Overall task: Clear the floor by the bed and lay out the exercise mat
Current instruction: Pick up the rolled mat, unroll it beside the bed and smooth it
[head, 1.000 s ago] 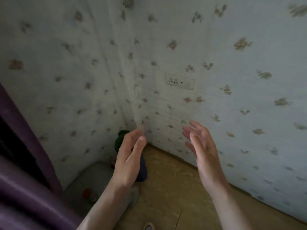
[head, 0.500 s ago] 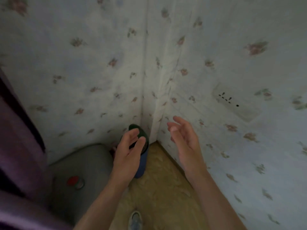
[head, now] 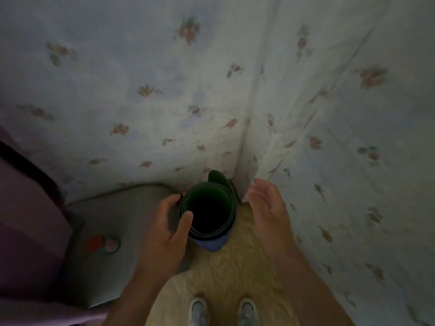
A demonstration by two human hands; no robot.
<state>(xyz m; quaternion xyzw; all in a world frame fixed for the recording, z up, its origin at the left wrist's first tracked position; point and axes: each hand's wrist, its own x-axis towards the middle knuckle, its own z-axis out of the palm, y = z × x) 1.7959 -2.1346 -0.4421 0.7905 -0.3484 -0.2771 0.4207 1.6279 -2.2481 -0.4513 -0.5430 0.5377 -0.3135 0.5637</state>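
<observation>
Upright rolled mat [head: 207,196] in corner [head: 244,147], left hand [head: 162,234] fingers curled round it, right hand [head: 270,212] fingers straight, empty.

This is a room in a home, most likely a bedroom. Two walls covered in pale wallpaper [head: 141,90] with small pink flower sprigs fill the upper frame and meet in a corner right of centre, and a wood-grain floor [head: 235,278] runs along the bottom centre. Soft purple fabric [head: 28,231] fills the left edge, with a grey padded piece [head: 113,212] low down just beside it, and a rolled mat [head: 231,203] stands on end in the corner at mid-frame, all ordinary household things.
</observation>
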